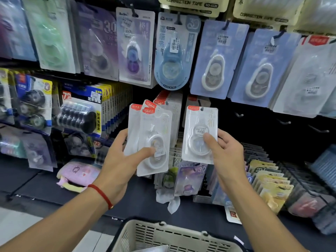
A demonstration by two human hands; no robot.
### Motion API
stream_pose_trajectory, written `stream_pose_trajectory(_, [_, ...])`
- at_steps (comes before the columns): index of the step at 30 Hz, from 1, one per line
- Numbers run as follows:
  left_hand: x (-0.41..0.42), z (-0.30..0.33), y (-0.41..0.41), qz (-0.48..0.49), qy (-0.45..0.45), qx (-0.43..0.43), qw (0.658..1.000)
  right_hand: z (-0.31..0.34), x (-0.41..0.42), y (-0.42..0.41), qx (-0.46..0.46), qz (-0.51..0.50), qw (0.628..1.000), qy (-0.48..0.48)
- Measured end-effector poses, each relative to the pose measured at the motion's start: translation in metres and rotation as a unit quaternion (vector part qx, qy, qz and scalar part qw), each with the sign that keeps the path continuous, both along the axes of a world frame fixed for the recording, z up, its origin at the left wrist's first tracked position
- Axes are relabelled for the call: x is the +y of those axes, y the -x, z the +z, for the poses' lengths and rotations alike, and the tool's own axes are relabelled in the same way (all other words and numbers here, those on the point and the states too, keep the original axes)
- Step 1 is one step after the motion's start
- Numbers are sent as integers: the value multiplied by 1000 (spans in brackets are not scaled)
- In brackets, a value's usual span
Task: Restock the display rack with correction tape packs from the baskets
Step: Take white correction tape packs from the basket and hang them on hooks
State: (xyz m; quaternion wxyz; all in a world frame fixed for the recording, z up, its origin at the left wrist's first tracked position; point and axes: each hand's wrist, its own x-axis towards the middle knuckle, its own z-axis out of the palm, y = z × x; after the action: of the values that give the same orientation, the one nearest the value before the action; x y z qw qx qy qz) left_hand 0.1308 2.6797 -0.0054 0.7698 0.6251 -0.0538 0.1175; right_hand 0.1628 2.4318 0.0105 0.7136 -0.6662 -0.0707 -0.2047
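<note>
Hanging above both hands, the display rack (218, 57) carries blister packs; a slotted basket (163, 237) sits below them. Left hand (118, 160) grips a fanned stack of packs (151, 135); right hand (227, 153) pinches a single pack (199, 131).

A pink pouch (77, 174) with a yellow edge is lying on the dark shelf (32, 184) at eight o'clock. At six o'clock, just right of centre, a crumpled scrap of white wrapping (168, 200) is sitting on the same shelf. A pale floor (16, 224) is showing at seven o'clock, below the shelf's edge. At three o'clock, bare metal hooks (283, 122) are sticking out from the dark backing.
</note>
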Motion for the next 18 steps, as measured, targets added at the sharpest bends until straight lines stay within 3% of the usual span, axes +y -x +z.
stream_pose_trajectory(3, [-1,1,1,-1,2,-1,1000,2,3,-2,-1,-49,998,29])
stream_pose_trajectory(8, [-7,-1,5,-20,26,14,999,-4,6,5,52,-176,950,253])
stream_pose_trajectory(11, [-12,-3,7,-53,48,25,997,-7,19,16,52,-24,970,236])
stream_pose_trajectory(13, [-14,-4,8,-74,56,28,995,-12,29,24,85,91,963,239])
stream_pose_trajectory(16, [-17,-5,9,-83,63,28,994,-18,36,31,107,124,953,253])
stream_pose_trajectory(18, [-18,-6,9,-90,71,30,993,-18,32,30,110,120,968,192])
